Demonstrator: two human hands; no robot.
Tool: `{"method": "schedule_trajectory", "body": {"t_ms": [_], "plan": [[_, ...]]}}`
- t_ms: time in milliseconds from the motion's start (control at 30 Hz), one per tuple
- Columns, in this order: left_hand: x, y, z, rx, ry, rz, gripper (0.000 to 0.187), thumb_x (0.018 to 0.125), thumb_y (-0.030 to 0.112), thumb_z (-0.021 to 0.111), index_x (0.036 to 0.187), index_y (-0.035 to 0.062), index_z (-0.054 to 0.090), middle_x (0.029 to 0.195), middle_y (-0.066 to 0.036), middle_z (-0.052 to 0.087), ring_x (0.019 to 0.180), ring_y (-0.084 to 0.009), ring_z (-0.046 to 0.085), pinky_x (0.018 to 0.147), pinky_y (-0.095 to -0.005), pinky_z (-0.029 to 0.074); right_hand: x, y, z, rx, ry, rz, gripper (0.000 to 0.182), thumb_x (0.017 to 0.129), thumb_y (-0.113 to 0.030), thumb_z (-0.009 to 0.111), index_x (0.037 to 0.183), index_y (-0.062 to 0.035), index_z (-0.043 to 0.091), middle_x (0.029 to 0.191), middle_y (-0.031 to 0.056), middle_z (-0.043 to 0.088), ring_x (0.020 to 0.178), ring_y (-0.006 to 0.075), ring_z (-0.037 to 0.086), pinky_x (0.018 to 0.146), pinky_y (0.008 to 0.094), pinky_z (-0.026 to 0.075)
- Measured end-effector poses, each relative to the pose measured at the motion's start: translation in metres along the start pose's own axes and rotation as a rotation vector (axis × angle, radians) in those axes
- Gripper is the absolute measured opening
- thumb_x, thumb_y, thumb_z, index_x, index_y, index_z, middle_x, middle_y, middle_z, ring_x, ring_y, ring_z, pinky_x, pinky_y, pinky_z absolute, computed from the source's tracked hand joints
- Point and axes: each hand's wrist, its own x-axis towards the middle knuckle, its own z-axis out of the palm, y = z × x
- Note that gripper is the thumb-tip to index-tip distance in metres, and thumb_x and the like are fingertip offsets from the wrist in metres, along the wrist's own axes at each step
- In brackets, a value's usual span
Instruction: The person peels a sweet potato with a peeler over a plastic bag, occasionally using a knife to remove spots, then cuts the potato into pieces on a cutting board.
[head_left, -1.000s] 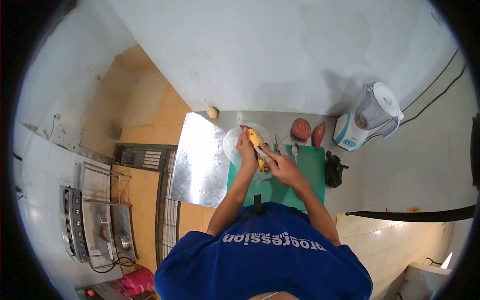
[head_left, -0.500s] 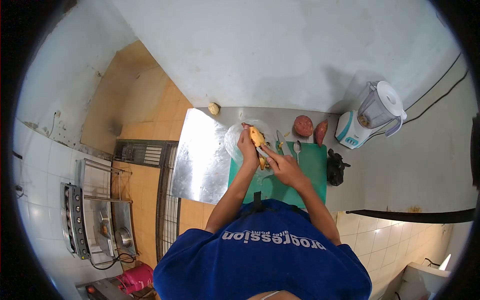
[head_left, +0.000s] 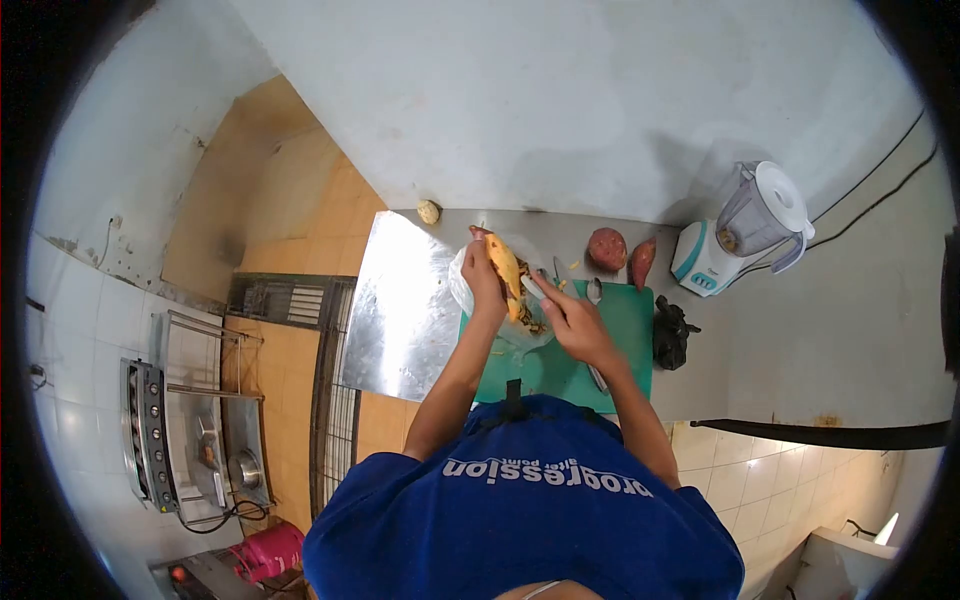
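My left hand (head_left: 485,283) grips a partly peeled sweet potato (head_left: 504,268), yellow flesh showing and reddish skin at its far end. A pale-edged tool, perhaps a peeler, (head_left: 532,288) is in my right hand (head_left: 578,325), close to the sweet potato's right side. Beneath them lie a clear plastic bag (head_left: 462,285) and dark peelings (head_left: 530,317) over a green cutting board (head_left: 540,372). Beyond my right hand a spoon (head_left: 595,290) rests on the board, and the knife by it is mostly hidden.
Two reddish sweet potatoes (head_left: 607,250) lie behind the board. A blender (head_left: 745,225) stands at the right, with a black plastic bag (head_left: 673,333) nearer. A small pale piece (head_left: 428,211) sits at the back left edge of the metal table (head_left: 385,330).
The sweet potato and my left hand have shifted slightly left. My right hand has moved a little right with the tool, away from the flesh.
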Motion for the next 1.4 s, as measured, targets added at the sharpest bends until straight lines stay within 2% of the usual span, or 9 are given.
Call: {"method": "schedule_trajectory", "body": {"t_ms": [167, 233, 467, 533, 767, 833, 933, 1267, 1400], "plan": [[0.005, -0.019, -0.008, 0.049, -0.021, -0.027, 0.033, 0.102, 0.039, 0.055, 0.096, 0.0073, 0.061, 0.079, 0.000, 0.055, 0.070, -0.0105, 0.053, 0.062, -0.0287, 0.045, 0.012, 0.020, 0.028, -0.049, 0.097, -0.173, 0.047, 0.102, -0.027, 0.048, 0.149, -0.0267, 0.046, 0.060, 0.0181, 0.052, 0.053, 0.0305, 0.052, 0.061, 0.0404, 0.045], [0.010, -0.016, -0.009, 0.071, -0.021, 0.010, 0.037, 0.101, 0.045, 0.053, 0.104, 0.0083, 0.059, 0.086, -0.005, 0.061, 0.077, -0.0163, 0.062, 0.068, -0.0327, 0.051, 0.003, 0.023, 0.032, -0.042, 0.012, -0.095, 0.047, 0.101, -0.030, 0.046, 0.149, -0.0303, 0.045, 0.079, 0.0242, 0.064, 0.078, 0.0430, 0.064, 0.077, 0.0513, 0.049], [0.022, 0.002, -0.008, -0.145, -0.062, -0.138, 0.041, 0.101, 0.049, 0.050, 0.108, 0.0088, 0.058, 0.091, -0.008, 0.063, 0.080, -0.0212, 0.063, 0.072, -0.0357, 0.054, -0.001, 0.021, 0.016, -0.010, -0.043, 0.071, 0.047, 0.102, -0.031, 0.046, 0.149, -0.0322, 0.045, 0.083, 0.0264, 0.065, 0.081, 0.0438, 0.065, 0.079, 0.0503, 0.050], [0.012, -0.004, -0.002, -0.154, -0.036, -0.168, 0.041, 0.102, 0.049, 0.049, 0.108, 0.0088, 0.058, 0.091, -0.008, 0.064, 0.081, -0.0217, 0.063, 0.072, -0.0362, 0.054, 0.009, 0.022, 0.018, 0.082, 0.114, -0.056, 0.048, 0.102, -0.028, 0.047, 0.150, -0.0275, 0.045, 0.061, 0.0181, 0.051, 0.055, 0.0268, 0.051, 0.064, 0.0405, 0.046], [0.029, -0.014, -0.010, -0.225, 0.033, -0.154, 0.042, 0.100, 0.051, 0.048, 0.103, 0.0106, 0.059, 0.088, -0.006, 0.064, 0.078, -0.0223, 0.063, 0.069, -0.0351, 0.054, 0.002, 0.039, 0.044, -0.037, 0.119, -0.184, 0.048, 0.102, -0.027, 0.049, 0.150, -0.0279, 0.045, 0.066, 0.0220, 0.058, 0.061, 0.0342, 0.061, 0.067, 0.0411, 0.049], [0.032, 0.001, -0.011, -0.292, 0.017, -0.165, 0.037, 0.101, 0.050, 0.046, 0.100, 0.0145, 0.057, 0.086, -0.003, 0.062, 0.078, -0.0217, 0.062, 0.071, -0.0353, 0.053, -0.012, 0.040, 0.042, -0.089, -0.082, -0.064, 0.048, 0.101, -0.026, 0.050, 0.149, -0.0279, 0.045, 0.070, 0.0234, 0.061, 0.067, 0.0369, 0.065, 0.069, 0.0413, 0.050], [0.026, 0.012, -0.010, -0.256, -0.058, -0.150, 0.035, 0.101, 0.049, 0.047, 0.101, 0.0149, 0.057, 0.087, -0.003, 0.062, 0.078, -0.0213, 0.061, 0.073, -0.0358, 0.053, -0.010, 0.044, 0.041, -0.002, 0.040, -0.086, 0.046, 0.103, -0.034, 0.045, 0.148, -0.0326, 0.045, 0.068, 0.0224, 0.061, 0.066, 0.0414, 0.063, 0.071, 0.0479, 0.051], [0.028, -0.028, -0.018, -0.349, -0.078, -0.211, 0.039, 0.100, 0.050, 0.046, 0.107, 0.0136, 0.057, 0.096, -0.005, 0.061, 0.085, -0.0212, 0.062, 0.078, -0.0386, 0.054, 0.015, 0.030, 0.039, -0.026, 0.120, -0.133, 0.048, 0.102, -0.028, 0.049, 0.150, -0.0314, 0.044, 0.064, 0.0210, 0.055, 0.061, 0.0339, 0.055, 0.069, 0.0418, 0.048], [0.028, 0.003, -0.013, -0.428, -0.063, -0.122, 0.040, 0.099, 0.052, 0.044, 0.097, 0.0146, 0.059, 0.084, -0.002, 0.061, 0.076, -0.0210, 0.061, 0.069, -0.0353, 0.053, -0.009, 0.038, 0.041, -0.041, -0.026, -0.108, 0.048, 0.101, -0.029, 0.049, 0.149, -0.0309, 0.045, 0.063, 0.0194, 0.054, 0.059, 0.0312, 0.054, 0.068, 0.0420, 0.047]]}}
